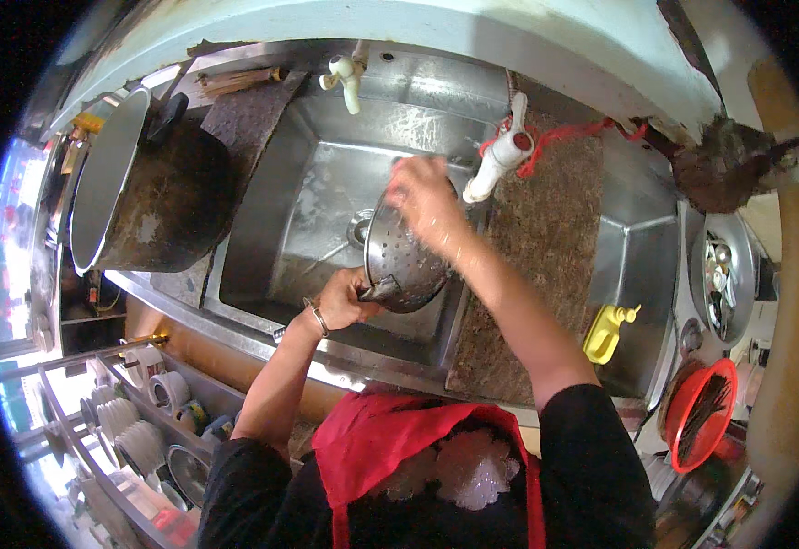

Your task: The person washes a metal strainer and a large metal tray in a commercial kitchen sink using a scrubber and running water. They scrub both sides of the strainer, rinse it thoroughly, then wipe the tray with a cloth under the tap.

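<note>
Over a stainless steel sink basin (331, 178), a perforated metal colander (406, 264) is tilted on its side, its rim towards the left. My left hand (348, 298), with a bracelet at the wrist, grips the colander's handle at the lower edge. My right hand (423, 185) is blurred at the colander's upper part; its fingers are bent, and whether they hold anything cannot be told. Wet spots glint on the right wrist. A white tap (502, 161) with red string tied round it stands just right of the right hand. A second tap (346, 82) is at the back.
A large blackened pot (159, 199) lies tilted on the left counter. Right of the basin are a brown board (543, 254) and a second basin with a yellow bottle (604, 336). Further right are a metal bowl of utensils (729, 274) and a red basket (725, 425). Stacked dishes (132, 432) sit lower left.
</note>
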The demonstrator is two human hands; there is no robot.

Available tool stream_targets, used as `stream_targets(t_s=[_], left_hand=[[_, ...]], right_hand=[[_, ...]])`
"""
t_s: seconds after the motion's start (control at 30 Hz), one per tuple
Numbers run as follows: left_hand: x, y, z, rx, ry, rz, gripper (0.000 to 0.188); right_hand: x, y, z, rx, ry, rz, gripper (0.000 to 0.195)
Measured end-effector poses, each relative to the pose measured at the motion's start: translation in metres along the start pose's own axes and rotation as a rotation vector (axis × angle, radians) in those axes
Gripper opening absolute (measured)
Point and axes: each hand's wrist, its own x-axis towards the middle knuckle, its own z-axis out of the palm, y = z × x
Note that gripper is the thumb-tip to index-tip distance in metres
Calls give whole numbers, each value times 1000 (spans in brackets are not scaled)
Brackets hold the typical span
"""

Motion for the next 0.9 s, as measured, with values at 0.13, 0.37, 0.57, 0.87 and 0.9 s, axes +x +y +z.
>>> stream_targets(t_s=[0.13, 0.37, 0.57, 0.87, 0.9], left_hand=[[0, -14, -3, 324, 172, 412, 22], [11, -20, -19, -36, 188, 206, 26], [43, 60, -32, -148, 226, 321, 39], [76, 22, -6, -61, 210, 389, 43], [69, 34, -4, -52, 189, 352, 42]], right_hand=[[-28, 131, -35, 541, -14, 499, 21], [-34, 125, -42, 541, 64, 490, 34], [-12, 71, -71, 466, 24, 280, 30], [-13, -4, -18, -14, 118, -62, 15], [-5, 14, -27, 129, 189, 104, 14]])
